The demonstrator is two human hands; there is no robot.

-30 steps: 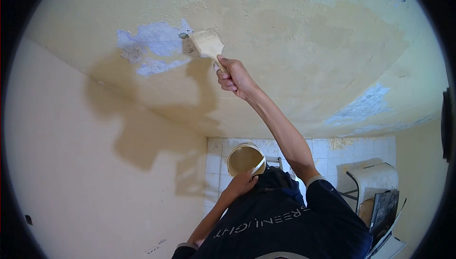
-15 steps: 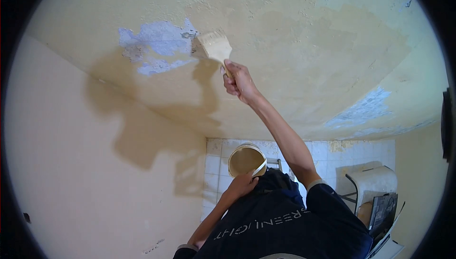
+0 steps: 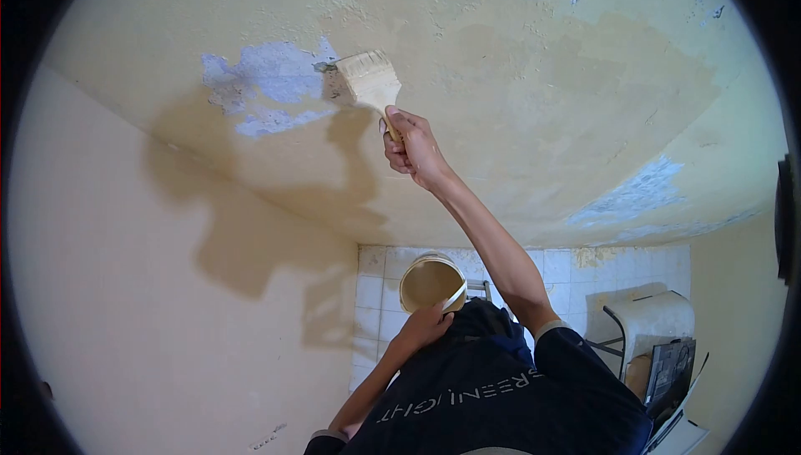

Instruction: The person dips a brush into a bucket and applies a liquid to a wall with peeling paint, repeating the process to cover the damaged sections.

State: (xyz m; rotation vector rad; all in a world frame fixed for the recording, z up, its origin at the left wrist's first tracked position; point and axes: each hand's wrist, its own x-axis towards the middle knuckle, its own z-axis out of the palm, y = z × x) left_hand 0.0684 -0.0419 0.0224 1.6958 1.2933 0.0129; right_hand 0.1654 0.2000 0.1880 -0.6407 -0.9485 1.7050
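My right hand [image 3: 412, 146] is wrapped round the handle of a wide paintbrush [image 3: 371, 79], its pale bristles pointing up and to the left. The bristles are at the yellowish wall [image 3: 501, 96], just right of a bare bluish patch [image 3: 275, 75] with flaked edges. Whether they press on the wall I cannot tell for sure. Low in front of my body, my left hand [image 3: 427, 324] is closed on the white handle of a bucket [image 3: 403, 288]. Inside the bucket is something beige-yellow.
More peeled patches [image 3: 638, 192] mark the wall at right and along the top. A smooth pinkish wall [image 3: 125, 288] meets it at left. On the tiled floor [image 3: 371, 292], a white folding seat [image 3: 663, 321] and a dark panel [image 3: 670, 371] stand at right. Part of a ladder [image 3: 478, 288] shows behind the bucket.
The paintbrush and my right hand have shifted slightly left and a little down relative to the view. My left hand and the bucket stay nearly as they were.
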